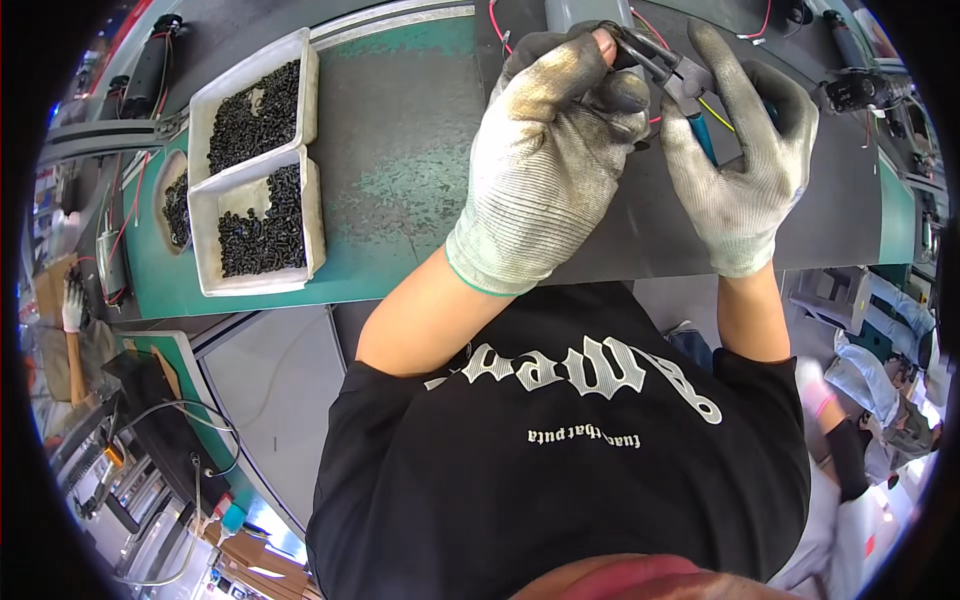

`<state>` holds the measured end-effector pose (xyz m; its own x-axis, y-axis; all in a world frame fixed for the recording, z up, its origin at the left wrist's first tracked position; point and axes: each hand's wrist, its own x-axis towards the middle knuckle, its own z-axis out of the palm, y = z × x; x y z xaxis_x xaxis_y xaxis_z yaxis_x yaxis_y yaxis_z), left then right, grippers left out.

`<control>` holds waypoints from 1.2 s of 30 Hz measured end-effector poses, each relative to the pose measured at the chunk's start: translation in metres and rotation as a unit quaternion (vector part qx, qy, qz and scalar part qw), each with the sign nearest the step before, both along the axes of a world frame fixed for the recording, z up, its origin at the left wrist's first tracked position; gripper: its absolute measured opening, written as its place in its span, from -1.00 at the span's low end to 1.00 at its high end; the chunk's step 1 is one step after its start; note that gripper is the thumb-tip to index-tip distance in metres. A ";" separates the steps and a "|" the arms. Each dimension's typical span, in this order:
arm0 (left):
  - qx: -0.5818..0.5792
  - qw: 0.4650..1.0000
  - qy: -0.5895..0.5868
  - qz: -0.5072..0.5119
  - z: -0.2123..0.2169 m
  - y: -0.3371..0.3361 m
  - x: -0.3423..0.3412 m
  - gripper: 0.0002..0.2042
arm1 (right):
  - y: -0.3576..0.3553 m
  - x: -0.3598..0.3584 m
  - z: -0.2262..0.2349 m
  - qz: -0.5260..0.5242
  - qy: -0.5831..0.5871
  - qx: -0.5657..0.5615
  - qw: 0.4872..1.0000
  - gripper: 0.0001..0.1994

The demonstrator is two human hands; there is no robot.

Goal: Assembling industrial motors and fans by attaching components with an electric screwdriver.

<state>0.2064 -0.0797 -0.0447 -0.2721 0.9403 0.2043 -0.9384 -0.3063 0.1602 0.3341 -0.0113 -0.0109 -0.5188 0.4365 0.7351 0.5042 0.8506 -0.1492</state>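
Both my hands wear whitish knit gloves with blackened fingers. My right hand (745, 155) grips a pair of pliers (688, 80) with dark metal jaws and teal handles, its fingers spread around the handles. The jaws point left, up against the fingertips of my left hand (550, 160). That hand is closed in a pinch, with a bare fingertip showing through the glove. Something small and dark sits at its fingertips by the jaws; its kind I cannot make out. A yellow wire (716, 114) shows behind the pliers.
On the left of the green and black bench mat (400, 190) stand two white bins (312, 215) of small black parts. A smaller container (172, 205) of similar parts sits beside them. A grey object (588, 12) lies beyond my hands. Other people work at both sides.
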 end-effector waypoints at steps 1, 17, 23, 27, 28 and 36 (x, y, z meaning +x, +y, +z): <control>-0.029 0.999 -0.014 0.017 0.001 -0.001 0.002 -0.90 | -0.001 0.000 0.001 -0.009 -0.007 0.000 1.000 -0.52; -0.077 0.994 0.010 0.081 -0.015 0.011 -0.001 -0.95 | -0.009 -0.006 -0.001 0.026 -0.008 -0.256 0.966 -0.52; -0.116 0.986 0.025 0.117 -0.007 0.011 0.004 -0.95 | -0.009 -0.012 0.001 0.021 -0.011 -0.264 0.964 -0.54; -0.210 0.945 0.193 0.162 0.010 0.018 0.003 -0.95 | 0.016 -0.004 -0.026 0.007 0.011 -0.199 0.980 -0.61; -0.216 0.923 0.270 0.169 0.016 0.026 0.000 -0.95 | 0.028 0.001 -0.030 0.023 0.050 -0.217 0.975 -0.60; -0.360 0.431 0.812 0.162 -0.020 0.139 -0.089 -0.29 | 0.186 0.009 -0.088 0.186 0.239 -0.818 0.490 -0.81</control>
